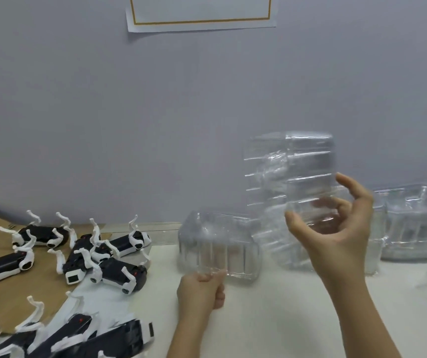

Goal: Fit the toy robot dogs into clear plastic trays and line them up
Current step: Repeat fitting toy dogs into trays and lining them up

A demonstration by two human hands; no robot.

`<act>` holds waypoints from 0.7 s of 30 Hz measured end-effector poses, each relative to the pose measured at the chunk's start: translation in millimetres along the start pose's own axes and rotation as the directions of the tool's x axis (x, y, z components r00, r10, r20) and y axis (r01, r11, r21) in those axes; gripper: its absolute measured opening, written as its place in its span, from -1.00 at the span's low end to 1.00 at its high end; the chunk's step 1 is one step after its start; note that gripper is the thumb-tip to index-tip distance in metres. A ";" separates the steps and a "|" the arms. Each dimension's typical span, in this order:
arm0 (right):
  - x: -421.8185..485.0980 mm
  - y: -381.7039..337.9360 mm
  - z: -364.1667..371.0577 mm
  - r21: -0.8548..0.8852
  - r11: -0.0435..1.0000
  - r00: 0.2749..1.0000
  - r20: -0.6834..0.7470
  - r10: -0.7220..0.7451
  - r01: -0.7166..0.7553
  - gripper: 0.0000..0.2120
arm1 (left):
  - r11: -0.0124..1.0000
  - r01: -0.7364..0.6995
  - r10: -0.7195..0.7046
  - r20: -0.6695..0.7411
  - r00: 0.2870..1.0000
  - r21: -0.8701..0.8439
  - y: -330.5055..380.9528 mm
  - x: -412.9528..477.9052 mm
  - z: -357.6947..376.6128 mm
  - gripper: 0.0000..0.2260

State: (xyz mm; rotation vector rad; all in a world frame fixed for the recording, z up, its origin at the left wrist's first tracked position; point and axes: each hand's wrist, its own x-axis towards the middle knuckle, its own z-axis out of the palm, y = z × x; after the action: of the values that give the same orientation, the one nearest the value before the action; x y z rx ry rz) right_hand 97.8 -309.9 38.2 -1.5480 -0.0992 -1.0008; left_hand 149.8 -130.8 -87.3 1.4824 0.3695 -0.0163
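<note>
Right hand [336,228], centre right of frame, raised, curls thumb and fingers round the lower end of a stack of clear trays [289,182], long axis near upright. Left hand [202,290], lower centre, pinches the near rim of 1 separate tray [217,249] lying crosswise just above its fingers. Toy robot dogs [78,257] lie loose at lower left, nearer the left hand.

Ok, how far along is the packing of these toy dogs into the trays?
Nothing looks done yet: the toy dogs all lie loose on the left, none in a tray. In hand: the left hand pinches a single tray by its near edge, while the right hand holds the stack of trays. Left: fitting every dog and lining them up.
</note>
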 end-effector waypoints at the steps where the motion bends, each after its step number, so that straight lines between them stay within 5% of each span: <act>1: -2.8 -0.9 3.1 -0.009 1.000 1.000 0.028 0.008 -0.007 -0.25 | 0.981 -0.026 0.032 -0.027 0.999 0.192 1.2 0.5 1.5 -0.68; 3: -8.5 -2.1 8.4 -0.046 0.999 0.996 0.091 0.021 -0.017 -0.24 | 0.855 -0.097 0.163 -0.086 0.983 0.510 7.2 -5.1 5.3 -0.61; 4: -9.9 -2.0 10.8 -0.068 0.997 0.993 0.118 0.029 -0.021 -0.23 | 0.841 -0.150 0.228 -0.090 0.969 0.520 13.2 -9.9 8.4 -0.62; 7: -13.9 -2.1 17.9 -0.117 0.992 0.975 0.214 0.062 -0.038 -0.21 | 0.969 -0.244 0.243 -0.036 0.969 -0.040 42.4 -31.7 19.1 -0.74; 9: -17.0 -5.0 23.2 -0.116 0.992 0.964 0.255 0.073 -0.045 -0.22 | 0.896 -0.267 0.301 0.045 0.952 -0.354 67.6 -52.3 19.1 -0.73; 15: -18.4 -16.0 19.9 -0.085 0.995 0.950 0.305 0.072 -0.048 -0.17 | 0.801 -0.573 0.557 -0.137 0.819 -0.172 98.6 -86.0 -8.0 -0.63; 19: -25.2 -21.9 21.3 -0.126 0.992 0.915 0.401 0.032 0.021 -0.15 | 0.797 -0.537 0.583 0.122 0.803 -0.276 111.5 -97.1 -17.9 -0.72; 21: -28.1 -22.4 24.1 -0.114 0.993 0.897 0.441 0.020 0.034 -0.14 | 0.802 -0.523 0.574 0.128 0.809 -0.289 113.4 -100.5 -17.1 -0.82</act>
State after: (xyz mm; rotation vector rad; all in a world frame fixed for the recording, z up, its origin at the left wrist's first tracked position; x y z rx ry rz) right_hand 80.0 -270.6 40.1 -1.8664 -0.3695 -0.6518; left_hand 77.7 -124.5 46.9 1.2822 -0.2423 0.3292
